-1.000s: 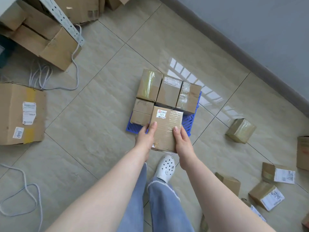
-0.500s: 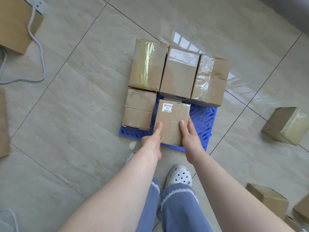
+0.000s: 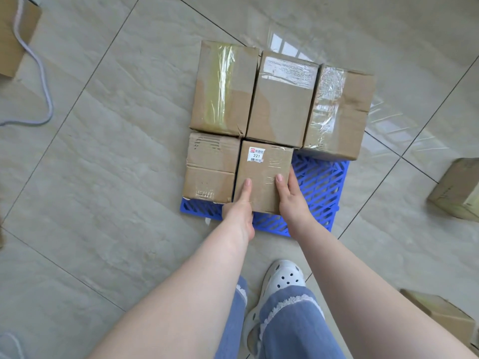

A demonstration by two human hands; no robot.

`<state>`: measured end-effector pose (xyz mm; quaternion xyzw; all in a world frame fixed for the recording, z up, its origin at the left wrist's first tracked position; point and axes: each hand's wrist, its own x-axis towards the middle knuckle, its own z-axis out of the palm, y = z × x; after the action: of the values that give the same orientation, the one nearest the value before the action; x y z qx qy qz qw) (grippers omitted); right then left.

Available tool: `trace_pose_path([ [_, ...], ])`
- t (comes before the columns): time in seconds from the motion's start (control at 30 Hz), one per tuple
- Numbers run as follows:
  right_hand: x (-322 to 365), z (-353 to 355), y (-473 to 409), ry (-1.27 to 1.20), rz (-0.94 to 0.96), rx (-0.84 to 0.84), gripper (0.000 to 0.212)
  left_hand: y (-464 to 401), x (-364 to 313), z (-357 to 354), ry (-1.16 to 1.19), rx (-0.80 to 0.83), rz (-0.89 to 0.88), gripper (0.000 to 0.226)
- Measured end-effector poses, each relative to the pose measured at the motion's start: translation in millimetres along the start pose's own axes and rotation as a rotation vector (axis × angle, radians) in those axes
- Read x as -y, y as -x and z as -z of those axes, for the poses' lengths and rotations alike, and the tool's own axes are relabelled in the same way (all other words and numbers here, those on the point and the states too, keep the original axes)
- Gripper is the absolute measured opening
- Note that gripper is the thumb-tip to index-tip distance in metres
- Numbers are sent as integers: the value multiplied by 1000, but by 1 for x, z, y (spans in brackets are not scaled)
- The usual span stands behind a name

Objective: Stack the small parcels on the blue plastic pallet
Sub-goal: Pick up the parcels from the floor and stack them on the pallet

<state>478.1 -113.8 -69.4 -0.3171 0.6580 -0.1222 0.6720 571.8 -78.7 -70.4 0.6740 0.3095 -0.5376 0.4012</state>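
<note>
Head view: labelled parcel (image 3: 263,177) on pallet (image 3: 318,182), gripped between both hands.

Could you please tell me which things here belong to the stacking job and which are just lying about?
Job: blue pallet, labelled parcel held by left hand and right hand, four parcels placed, loose parcels on floor.

Lying about: white cable, large box.

Bright, even daylight; a window's glare gleams on the glossy floor tiles (image 3: 285,40) beyond the boxes. Shadows lie soft and faint. Sharp focus throughout, with wide-angle bending toward the edges.
</note>
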Motion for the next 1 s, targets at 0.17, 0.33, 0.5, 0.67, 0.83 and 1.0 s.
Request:
trace_pose_path([
  [0.17, 6, -1, -1, 50, -25, 5, 58, -13, 6, 0, -26, -25, -11, 79],
  [0.33, 12, 2, 5, 67, -84, 15, 62, -16, 10, 6, -62, -39, -12, 80],
  [0.5, 22, 12, 27, 98, -162, -10, 65, 12, 9, 14, -219, -92, 22, 71],
  [0.67, 41, 34, 76, 124, -169, -60, 55, 78, 12, 22, -335, -50, 39, 47],
  [0.83, 66, 64, 159, -39, -174, -126, 41, 182, 12, 23, -347, 128, -8, 50],
  [1.0, 99, 97, 267, -284, -193, -192, 37, 291, 11, 22, -456, 320, -47, 19],
])
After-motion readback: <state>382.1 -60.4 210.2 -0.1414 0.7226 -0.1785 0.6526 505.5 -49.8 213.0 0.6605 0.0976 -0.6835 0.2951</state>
